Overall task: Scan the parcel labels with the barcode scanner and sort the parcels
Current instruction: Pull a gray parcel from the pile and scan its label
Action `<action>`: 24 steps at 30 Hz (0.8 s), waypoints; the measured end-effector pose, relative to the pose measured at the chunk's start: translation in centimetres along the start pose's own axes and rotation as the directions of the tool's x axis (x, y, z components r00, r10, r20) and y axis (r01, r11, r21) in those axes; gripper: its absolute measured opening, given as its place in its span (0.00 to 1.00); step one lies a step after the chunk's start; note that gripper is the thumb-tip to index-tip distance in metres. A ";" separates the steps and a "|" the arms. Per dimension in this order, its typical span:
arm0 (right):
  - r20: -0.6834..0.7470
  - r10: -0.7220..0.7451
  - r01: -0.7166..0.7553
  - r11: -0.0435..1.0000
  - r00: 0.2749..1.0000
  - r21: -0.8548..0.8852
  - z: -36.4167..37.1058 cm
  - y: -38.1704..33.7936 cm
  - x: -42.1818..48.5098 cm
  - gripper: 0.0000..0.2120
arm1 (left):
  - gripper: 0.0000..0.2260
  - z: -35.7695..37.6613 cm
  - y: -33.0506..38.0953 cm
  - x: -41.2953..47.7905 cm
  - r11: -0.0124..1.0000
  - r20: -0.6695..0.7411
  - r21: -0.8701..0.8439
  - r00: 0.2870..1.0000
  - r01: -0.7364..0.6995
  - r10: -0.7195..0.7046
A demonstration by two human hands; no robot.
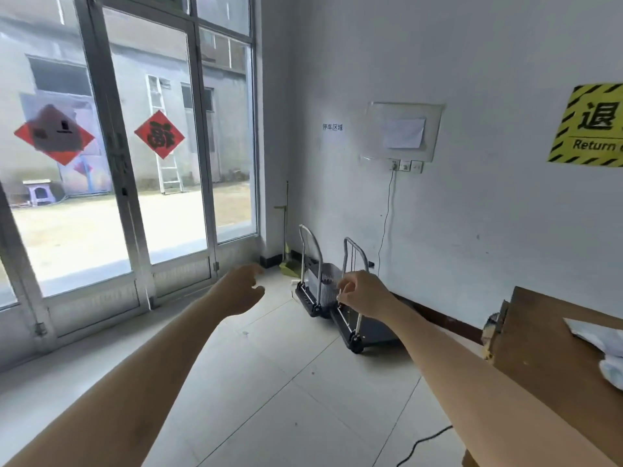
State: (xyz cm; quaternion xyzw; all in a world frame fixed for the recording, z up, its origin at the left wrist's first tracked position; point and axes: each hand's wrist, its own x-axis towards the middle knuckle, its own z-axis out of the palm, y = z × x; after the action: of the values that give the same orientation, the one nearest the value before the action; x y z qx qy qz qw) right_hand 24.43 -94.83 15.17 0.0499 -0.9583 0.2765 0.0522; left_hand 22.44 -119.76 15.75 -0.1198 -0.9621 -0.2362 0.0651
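Both bare arms reach forward over the tiled floor (269, 382); the left hand (241, 291) and right hand (365, 293) hang empty, fingers (344, 284) loosely curled; two folded trolleys (337, 298) stand by the far wall; a brown surface (539, 348) sits right.

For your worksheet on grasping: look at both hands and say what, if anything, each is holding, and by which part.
Nothing is held. The left hand is open in the air, and the right hand, fingers loosely curled, is empty in front of the cart handle.

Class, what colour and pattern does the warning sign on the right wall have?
Yellow rectangular wall sign with black diagonal-striped border and black lettering; head view.
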 end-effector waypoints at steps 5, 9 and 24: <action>-0.028 0.152 -0.154 0.987 0.988 -0.052 0.3 5.5 7.5 0.12 | 0.19 3.7 -0.8 13.4 0.996 0.087 -0.011 0.992 -0.091 0.092; -0.149 0.340 -0.349 0.936 0.928 -0.038 -1.9 11.2 12.1 0.14 | 0.17 9.2 2.3 23.8 0.957 0.237 -0.024 0.928 -0.290 0.288; -0.502 0.776 -0.822 0.534 0.382 0.201 -13.5 34.4 11.0 0.14 | 0.17 32.8 29.7 42.1 0.508 0.516 -0.363 0.286 -0.781 0.807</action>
State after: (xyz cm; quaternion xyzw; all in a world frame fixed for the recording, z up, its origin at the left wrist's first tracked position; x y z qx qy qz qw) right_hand 10.20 -59.34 9.86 -0.4988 -0.8163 0.2297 0.1792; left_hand -12.54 -70.42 7.57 -0.6528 -0.7289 -0.1362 -0.1547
